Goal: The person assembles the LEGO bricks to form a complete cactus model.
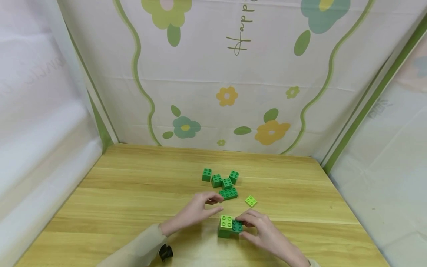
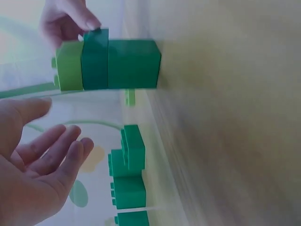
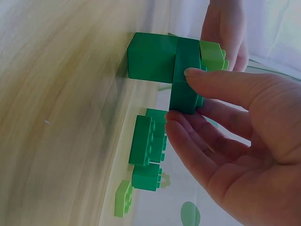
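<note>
A stack stands near the table's front: a tall green block (image 3: 151, 56) at the bottom, a flatter dark green brick (image 2: 95, 61) across it that overhangs to the right, and a light green brick (image 1: 226, 221) on its left part. My right hand (image 1: 265, 231) pinches the overhanging end of the dark green brick between thumb and fingers, as the right wrist view shows. My left hand (image 1: 197, 211) hovers to the left of the stack, fingers loosely bent, holding nothing and apart from the bricks.
Behind the stack lie several green bricks, among them a longer one (image 1: 228, 193) and a small one (image 1: 207, 174). A flat light green brick (image 1: 251, 201) lies to their right. A small black object (image 1: 165, 252) is by the left sleeve. Printed cloth hangs around the wooden table (image 1: 133, 185).
</note>
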Motion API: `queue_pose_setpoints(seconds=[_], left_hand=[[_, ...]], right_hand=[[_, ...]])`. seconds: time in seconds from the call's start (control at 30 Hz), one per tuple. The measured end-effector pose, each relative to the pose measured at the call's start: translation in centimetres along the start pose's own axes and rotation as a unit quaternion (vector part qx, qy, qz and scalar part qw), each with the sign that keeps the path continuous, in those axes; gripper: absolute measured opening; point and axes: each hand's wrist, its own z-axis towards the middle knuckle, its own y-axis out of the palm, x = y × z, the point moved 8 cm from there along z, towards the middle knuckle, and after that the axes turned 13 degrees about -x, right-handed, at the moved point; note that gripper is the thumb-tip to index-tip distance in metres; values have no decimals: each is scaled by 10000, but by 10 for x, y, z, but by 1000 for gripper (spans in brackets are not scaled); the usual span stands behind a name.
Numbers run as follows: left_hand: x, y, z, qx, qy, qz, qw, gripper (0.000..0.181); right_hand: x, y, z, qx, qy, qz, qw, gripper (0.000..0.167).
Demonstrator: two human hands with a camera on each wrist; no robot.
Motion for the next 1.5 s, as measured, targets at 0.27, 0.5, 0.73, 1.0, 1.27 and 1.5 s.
queue_pose_setpoints(seconds=[0.27, 0.5, 0.73, 1.0, 1.27, 1.5], left_hand=[[-16, -11, 19, 262, -100, 180, 9994, 25], [-33, -9, 32, 201, -533, 391, 9976, 27], [-42, -5, 41, 240, -779, 617, 9948, 27], [-45, -3, 47, 252, -857, 901, 9919, 26], [-47, -1, 53, 250, -942, 1104, 9891, 29], [-47, 2, 59, 127, -918, 1322, 9869, 31]], right_hand=[[1, 0, 1, -43, 73, 40, 10000, 38], [2, 1, 1, -102, 155, 141, 9997, 37], [4, 3, 0, -130, 193, 200, 9995, 37], [3, 3, 0, -103, 169, 130, 9997, 37], [2, 2, 0, -124, 170, 111, 9997, 37], [0, 0, 0, -63, 77, 24, 9999, 37]])
